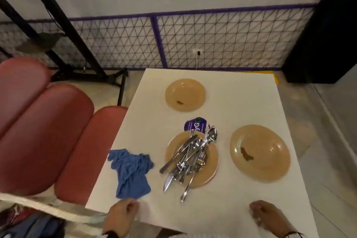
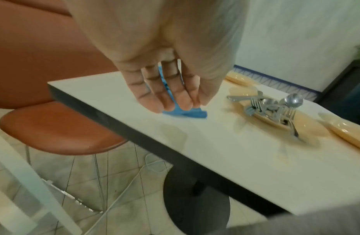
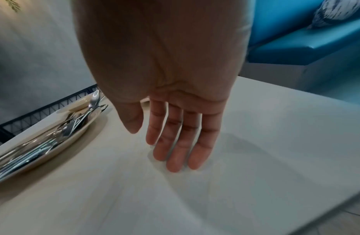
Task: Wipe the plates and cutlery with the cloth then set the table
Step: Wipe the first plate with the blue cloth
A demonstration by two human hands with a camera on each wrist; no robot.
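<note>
Three tan plates stand on the white table. The far plate and the right plate each carry a brown smear. The middle plate holds a heap of cutlery, also seen as cutlery and cutlery. A crumpled blue cloth lies left of that plate. My left hand is at the table's near edge, just short of the cloth; its fingers are straight and hold nothing. My right hand hovers over bare table, its fingers extended and empty.
A purple card lies behind the middle plate. A red cushioned bench runs along the table's left side. A wire-mesh panel closes the far end. A blue seat is off to the right. A white cable lies on the floor.
</note>
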